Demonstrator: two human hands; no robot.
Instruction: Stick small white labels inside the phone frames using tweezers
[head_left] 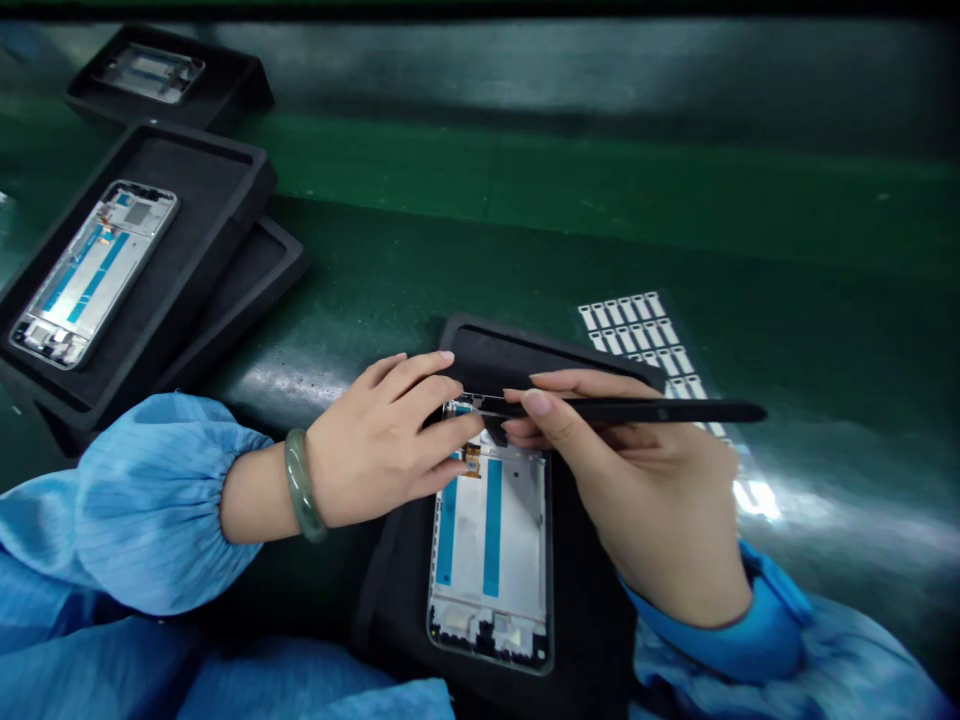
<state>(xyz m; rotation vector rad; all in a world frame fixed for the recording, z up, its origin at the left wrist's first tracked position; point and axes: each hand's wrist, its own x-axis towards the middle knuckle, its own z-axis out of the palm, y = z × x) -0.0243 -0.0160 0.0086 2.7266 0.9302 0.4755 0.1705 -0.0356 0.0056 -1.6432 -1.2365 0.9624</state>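
Observation:
A phone frame [517, 540] with two blue strips lies in a black foam tray [600, 630] in front of me. My left hand [397, 425] rests over its upper left side, palm down, with the fingers stretched out and slightly apart. Pinched between the fingers of my right hand [637, 480] is a pair of black tweezers [675, 410], held almost level. Its tip reaches the top of the frame near my left fingers; what the tip touches is too small to tell. A small gold flex cable [472, 460] shows below my left fingertips.
At the left, another phone frame [97, 270] sits in a black tray [202, 200] stacked crookedly on others. Farther back, a tray [232, 90] holds one more frame [150, 72]. A sheet of small white stickers [637, 325] lies beyond my right hand on the green table [450, 260].

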